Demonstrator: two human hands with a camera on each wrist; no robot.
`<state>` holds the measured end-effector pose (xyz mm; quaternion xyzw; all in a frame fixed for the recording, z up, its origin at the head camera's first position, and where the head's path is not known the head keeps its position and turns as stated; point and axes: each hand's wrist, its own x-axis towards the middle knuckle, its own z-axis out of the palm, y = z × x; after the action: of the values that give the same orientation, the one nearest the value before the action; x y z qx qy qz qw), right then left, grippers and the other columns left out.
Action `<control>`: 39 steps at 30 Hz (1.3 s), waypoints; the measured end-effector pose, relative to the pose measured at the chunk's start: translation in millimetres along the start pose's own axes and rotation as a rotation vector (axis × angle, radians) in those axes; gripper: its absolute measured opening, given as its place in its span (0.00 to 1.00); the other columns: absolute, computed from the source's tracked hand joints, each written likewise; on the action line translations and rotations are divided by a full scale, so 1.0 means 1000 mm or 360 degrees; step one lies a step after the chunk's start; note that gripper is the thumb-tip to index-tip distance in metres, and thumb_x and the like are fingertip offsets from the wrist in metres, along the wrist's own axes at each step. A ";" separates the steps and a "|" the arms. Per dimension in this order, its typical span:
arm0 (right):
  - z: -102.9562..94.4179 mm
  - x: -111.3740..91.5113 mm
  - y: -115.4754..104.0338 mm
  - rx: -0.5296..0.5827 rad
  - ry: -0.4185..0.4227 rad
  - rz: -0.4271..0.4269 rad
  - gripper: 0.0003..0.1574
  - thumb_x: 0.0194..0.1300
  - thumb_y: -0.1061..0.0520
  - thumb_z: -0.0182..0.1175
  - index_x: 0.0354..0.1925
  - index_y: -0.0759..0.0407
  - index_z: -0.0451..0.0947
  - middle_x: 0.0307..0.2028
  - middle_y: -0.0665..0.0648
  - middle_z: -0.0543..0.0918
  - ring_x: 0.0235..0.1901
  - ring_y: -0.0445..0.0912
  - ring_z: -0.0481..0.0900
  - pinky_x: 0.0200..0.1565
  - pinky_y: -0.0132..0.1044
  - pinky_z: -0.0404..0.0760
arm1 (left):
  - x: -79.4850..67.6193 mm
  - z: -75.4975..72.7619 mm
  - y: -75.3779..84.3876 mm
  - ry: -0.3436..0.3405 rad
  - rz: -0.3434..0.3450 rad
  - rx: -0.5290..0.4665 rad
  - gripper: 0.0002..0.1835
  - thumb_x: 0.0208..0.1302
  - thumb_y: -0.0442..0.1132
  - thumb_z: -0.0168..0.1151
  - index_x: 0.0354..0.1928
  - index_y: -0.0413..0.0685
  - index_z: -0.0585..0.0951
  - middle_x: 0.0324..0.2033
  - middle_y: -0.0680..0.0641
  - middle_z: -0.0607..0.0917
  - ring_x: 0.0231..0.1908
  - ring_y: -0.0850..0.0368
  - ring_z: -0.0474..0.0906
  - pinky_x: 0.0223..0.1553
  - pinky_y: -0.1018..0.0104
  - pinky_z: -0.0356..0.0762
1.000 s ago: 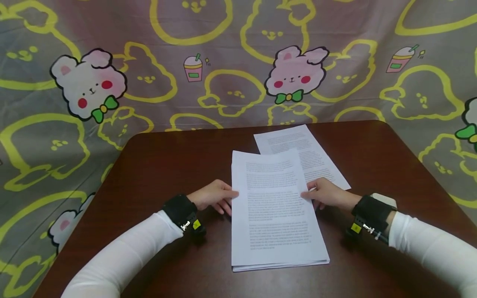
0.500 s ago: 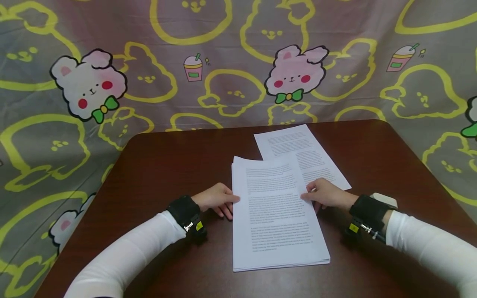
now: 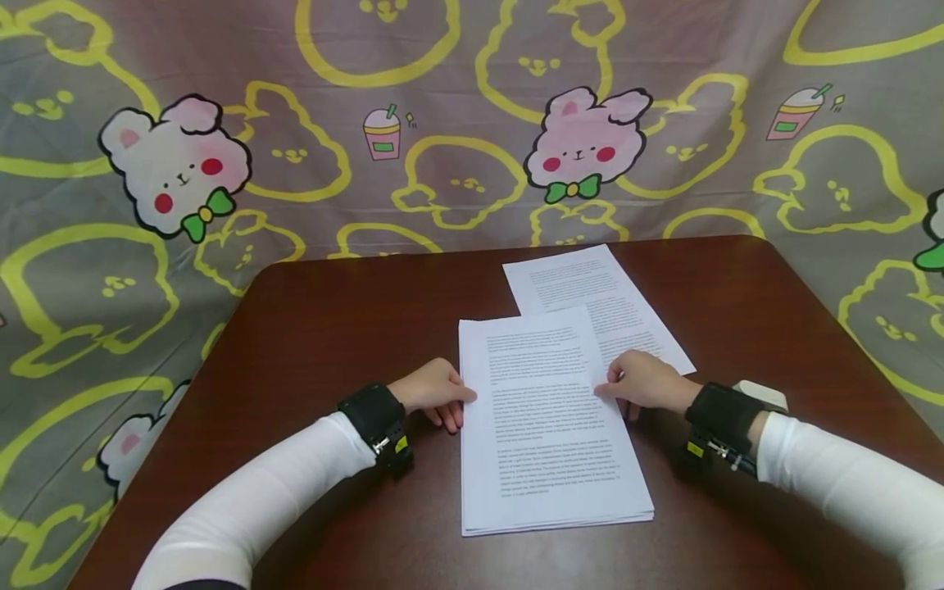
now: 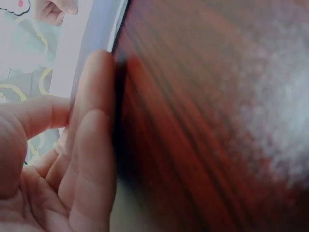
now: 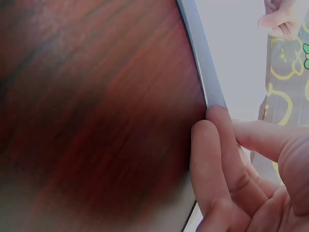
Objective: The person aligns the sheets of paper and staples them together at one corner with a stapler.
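Note:
A stack of printed paper lies on the table in front of me in the head view, its lower edges slightly uneven. My left hand pinches its left long edge, thumb on the top sheet. Opposite it, my right hand pinches the right long edge in the same manner. In the left wrist view, the fingers lie along the side of the stack. The right wrist view has the thumb on the top face and fingertips against the stack's side.
Behind the stack, another printed sheet or thin pile lies askew, partly covered by the stack. The dark brown table has rounded far corners. A cartoon-patterned cloth hangs just beyond its far edge.
The stack's far edge has come down and toward me, and its top sheets now lie more evenly. My left hand has shifted slightly right. Both hands keep hold of the edges.

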<state>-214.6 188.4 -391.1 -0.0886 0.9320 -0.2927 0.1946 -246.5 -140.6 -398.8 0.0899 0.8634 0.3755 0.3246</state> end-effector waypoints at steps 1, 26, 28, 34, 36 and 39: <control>0.000 0.000 0.000 -0.0023 -0.0001 -0.0003 0.15 0.64 0.54 0.64 0.24 0.59 0.77 0.17 0.53 0.78 0.14 0.45 0.78 0.19 0.33 0.70 | 0.000 0.000 0.001 0.0009 -0.0006 0.0019 0.14 0.67 0.40 0.62 0.25 0.40 0.85 0.18 0.43 0.84 0.18 0.53 0.83 0.17 0.72 0.73; 0.000 0.002 -0.007 -0.0291 0.0022 0.0064 0.13 0.62 0.50 0.67 0.26 0.57 0.81 0.13 0.53 0.76 0.13 0.45 0.75 0.18 0.32 0.66 | -0.001 -0.006 0.008 0.0102 -0.0123 0.0298 0.19 0.62 0.47 0.68 0.19 0.41 0.83 0.15 0.44 0.82 0.14 0.55 0.79 0.17 0.69 0.75; 0.001 0.001 -0.008 -0.0294 0.0021 0.0049 0.13 0.62 0.50 0.67 0.25 0.57 0.81 0.13 0.53 0.75 0.12 0.44 0.73 0.18 0.32 0.64 | -0.001 -0.006 0.009 0.0103 -0.0106 0.0327 0.19 0.61 0.47 0.68 0.19 0.41 0.83 0.15 0.44 0.82 0.14 0.55 0.80 0.17 0.69 0.75; 0.000 0.002 -0.010 -0.0298 0.0010 -0.0012 0.13 0.61 0.51 0.68 0.23 0.55 0.81 0.12 0.53 0.74 0.12 0.44 0.72 0.17 0.32 0.62 | -0.002 -0.010 0.018 0.0157 -0.0008 0.0473 0.18 0.61 0.46 0.69 0.19 0.42 0.83 0.15 0.45 0.82 0.16 0.54 0.81 0.18 0.67 0.75; -0.002 0.002 -0.009 -0.0300 0.0011 -0.0045 0.14 0.61 0.50 0.68 0.23 0.55 0.80 0.12 0.52 0.74 0.12 0.44 0.72 0.17 0.32 0.62 | -0.003 -0.013 0.024 0.0187 0.0012 0.0494 0.18 0.61 0.47 0.69 0.19 0.42 0.83 0.16 0.46 0.82 0.17 0.54 0.81 0.19 0.67 0.76; -0.010 0.004 -0.010 -0.0265 0.0009 -0.0080 0.14 0.61 0.50 0.68 0.23 0.55 0.80 0.12 0.52 0.75 0.13 0.45 0.72 0.18 0.33 0.64 | -0.002 -0.020 0.035 0.0224 0.0054 0.0516 0.19 0.62 0.48 0.67 0.21 0.41 0.84 0.16 0.46 0.82 0.18 0.53 0.82 0.21 0.65 0.78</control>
<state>-221.7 184.1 -379.0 -0.1270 0.9511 -0.2192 0.1764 -260.5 -128.8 -363.0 0.1292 0.9316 0.2422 0.2384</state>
